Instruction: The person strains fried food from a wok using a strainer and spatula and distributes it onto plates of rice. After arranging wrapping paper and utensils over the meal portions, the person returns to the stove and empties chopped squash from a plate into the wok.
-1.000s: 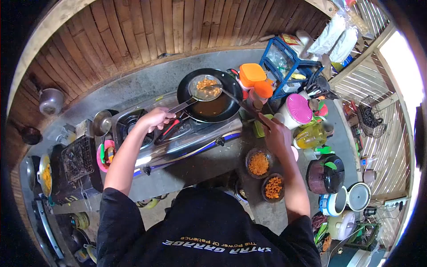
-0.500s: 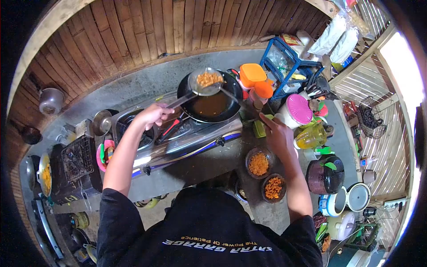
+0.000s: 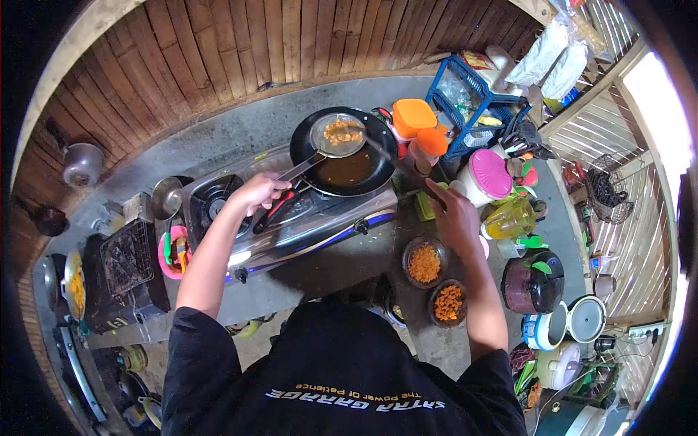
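My left hand [image 3: 262,194] is closed round the handle of a round strainer [image 3: 327,150]. Orange-brown fried pieces [image 3: 340,132] lie in the strainer, which is over the far side of a black pan [image 3: 309,174] with brown oil in it. My right hand [image 3: 454,211] grips the dark handle of a spatula [image 3: 396,158], its blurred blade at the pieces in the strainer. The pan stands on the right burner of a metal gas stove [image 3: 291,225].
Two bowls of orange food, one [image 3: 424,263] behind the other [image 3: 448,304], stand near my right forearm. Right of the pan are orange-lidded containers [image 3: 414,116], a blue rack [image 3: 465,91] and a pink-lidded tub [image 3: 489,174]. A grill rack [image 3: 129,256] is at left.
The strainer rose above the pan, then came down again over it. The spatula's blade has moved from the strainer's edge onto the pieces. Both hands keep their hold.
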`<state>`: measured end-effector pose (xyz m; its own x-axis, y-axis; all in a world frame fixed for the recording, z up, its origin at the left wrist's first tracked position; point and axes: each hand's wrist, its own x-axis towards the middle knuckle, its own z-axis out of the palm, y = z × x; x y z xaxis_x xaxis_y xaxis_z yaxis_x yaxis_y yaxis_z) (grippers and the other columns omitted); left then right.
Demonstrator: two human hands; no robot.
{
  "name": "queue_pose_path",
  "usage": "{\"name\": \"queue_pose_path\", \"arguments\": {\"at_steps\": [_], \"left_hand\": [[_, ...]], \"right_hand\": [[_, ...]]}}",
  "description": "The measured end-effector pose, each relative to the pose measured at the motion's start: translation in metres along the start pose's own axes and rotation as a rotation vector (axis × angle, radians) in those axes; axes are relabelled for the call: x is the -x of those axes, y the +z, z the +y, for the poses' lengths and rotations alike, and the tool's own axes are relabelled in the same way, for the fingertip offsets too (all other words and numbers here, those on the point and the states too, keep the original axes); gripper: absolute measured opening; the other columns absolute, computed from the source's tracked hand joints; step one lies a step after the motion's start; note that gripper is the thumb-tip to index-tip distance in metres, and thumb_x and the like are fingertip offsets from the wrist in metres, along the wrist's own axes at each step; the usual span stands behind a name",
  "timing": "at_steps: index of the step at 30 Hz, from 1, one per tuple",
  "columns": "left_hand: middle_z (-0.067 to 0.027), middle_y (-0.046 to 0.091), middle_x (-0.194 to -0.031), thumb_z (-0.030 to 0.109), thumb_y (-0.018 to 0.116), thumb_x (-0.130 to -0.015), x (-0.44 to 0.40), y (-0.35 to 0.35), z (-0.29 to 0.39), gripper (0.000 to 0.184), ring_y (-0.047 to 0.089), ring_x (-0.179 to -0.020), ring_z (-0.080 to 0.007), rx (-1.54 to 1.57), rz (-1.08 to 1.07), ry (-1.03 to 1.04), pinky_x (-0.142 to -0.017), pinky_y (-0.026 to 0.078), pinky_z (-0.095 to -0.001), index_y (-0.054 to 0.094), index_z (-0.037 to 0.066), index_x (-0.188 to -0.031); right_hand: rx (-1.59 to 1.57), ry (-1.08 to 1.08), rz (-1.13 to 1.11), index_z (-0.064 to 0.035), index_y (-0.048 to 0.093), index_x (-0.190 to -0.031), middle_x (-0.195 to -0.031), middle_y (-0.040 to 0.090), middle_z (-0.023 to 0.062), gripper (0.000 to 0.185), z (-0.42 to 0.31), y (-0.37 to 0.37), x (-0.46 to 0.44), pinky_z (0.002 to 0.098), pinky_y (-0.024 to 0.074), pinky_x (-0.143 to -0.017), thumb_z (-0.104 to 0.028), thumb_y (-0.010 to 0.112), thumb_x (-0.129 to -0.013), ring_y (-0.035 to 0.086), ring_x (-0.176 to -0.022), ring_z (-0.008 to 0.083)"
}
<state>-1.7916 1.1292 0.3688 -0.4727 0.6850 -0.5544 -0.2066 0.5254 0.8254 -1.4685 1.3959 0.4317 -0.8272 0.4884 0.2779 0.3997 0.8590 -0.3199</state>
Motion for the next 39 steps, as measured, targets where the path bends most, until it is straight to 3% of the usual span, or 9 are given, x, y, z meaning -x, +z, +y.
{"name": "queue_pose_path", "arguments": {"at_steps": [5,11,20,23,26,32,35,39], "left_hand": [[0.0077,0.038,-0.061,0.02,0.062,-0.094,0.005,0.004,0.002,0.012,0.028,-0.047,-0.0051,-0.005,-0.02,-0.018,-0.042,0.018,-0.0245,0.057,0.01,-0.096],[0.0085,0.037,-0.061,0.025,0.062,-0.094,0.008,0.01,0.007,0.013,0.03,-0.047,-0.005,-0.125,-0.039,-0.026,-0.042,0.018,-0.0245,0.058,0.012,-0.096],[0.009,0.038,-0.061,0.028,0.061,-0.093,0.008,0.005,0.004,0.015,0.035,-0.046,-0.0063,-0.149,-0.02,-0.034,-0.038,0.014,-0.0272,0.061,0.014,-0.097],[0.0088,0.038,-0.061,0.028,0.062,-0.093,0.007,0.007,0.004,0.015,0.035,-0.046,-0.0064,-0.119,-0.018,-0.004,-0.038,0.015,-0.0274,0.062,0.013,-0.097],[0.0067,0.039,-0.062,0.023,0.061,-0.094,0.019,0.013,0.015,0.014,0.03,-0.049,-0.006,-0.134,0.022,-0.013,-0.044,0.021,-0.0251,0.061,0.009,-0.091],[0.008,0.037,-0.062,0.023,0.06,-0.095,0.014,0.005,0.014,0.012,0.029,-0.048,-0.0051,-0.072,-0.027,-0.025,-0.042,0.017,-0.0249,0.059,0.011,-0.095],[0.0079,0.037,-0.062,0.024,0.059,-0.096,0.005,-0.001,0.006,0.014,0.028,-0.049,-0.005,-0.039,-0.015,-0.004,-0.043,0.017,-0.0243,0.059,0.01,-0.096],[0.0074,0.038,-0.062,0.023,0.059,-0.096,0.006,-0.001,0.004,0.013,0.029,-0.049,-0.0051,-0.038,-0.022,-0.012,-0.043,0.02,-0.0236,0.06,0.01,-0.095]], "right_hand": [[-0.13,-0.001,0.061,-0.0134,0.061,-0.13,-0.091,0.066,0.0199,0.042,0.015,0.005,-0.01,0.0488,0.05,-0.072,-0.012,0.063,-0.088,0.063,-0.08,0.0407],[-0.048,0.05,-0.018,-0.0125,0.059,-0.132,-0.088,0.065,0.0249,0.044,0.011,0.039,-0.012,0.0501,0.0502,-0.073,-0.011,0.063,-0.088,0.063,-0.08,0.0425],[-0.164,0.011,0.042,-0.0078,0.058,-0.131,-0.092,0.065,0.0259,0.042,0.015,0.033,-0.01,0.0505,0.0493,-0.078,-0.013,0.062,-0.09,0.063,-0.086,0.0433],[-0.07,0.075,-0.024,-0.0077,0.058,-0.131,-0.094,0.065,0.0264,0.042,0.008,0.032,-0.006,0.0498,0.0492,-0.079,-0.012,0.062,-0.09,0.063,-0.086,0.0438],[-0.149,0.007,-0.018,-0.0075,0.058,-0.132,-0.095,0.065,0.0263,0.042,0.011,0.043,0.002,0.0496,0.049,-0.08,-0.014,0.062,-0.09,0.062,-0.087,0.0444],[-0.171,0.018,0.058,-0.0146,0.057,-0.134,-0.096,0.064,0.0238,0.043,0.007,0.03,0.011,0.0503,0.0497,-0.078,-0.016,0.062,-0.091,0.062,-0.087,0.0442],[-0.179,0.074,-0.022,-0.019,0.058,-0.134,-0.095,0.064,0.0222,0.044,-0.004,0.005,0.017,0.0501,0.0504,-0.078,-0.016,0.062,-0.091,0.063,-0.087,0.0428],[-0.048,-0.012,-0.05,-0.0211,0.057,-0.135,-0.092,0.063,0.0201,0.045,-0.006,0.012,0.029,0.0497,0.0523,-0.073,-0.017,0.062,-0.09,0.064,-0.081,0.0407]]}}
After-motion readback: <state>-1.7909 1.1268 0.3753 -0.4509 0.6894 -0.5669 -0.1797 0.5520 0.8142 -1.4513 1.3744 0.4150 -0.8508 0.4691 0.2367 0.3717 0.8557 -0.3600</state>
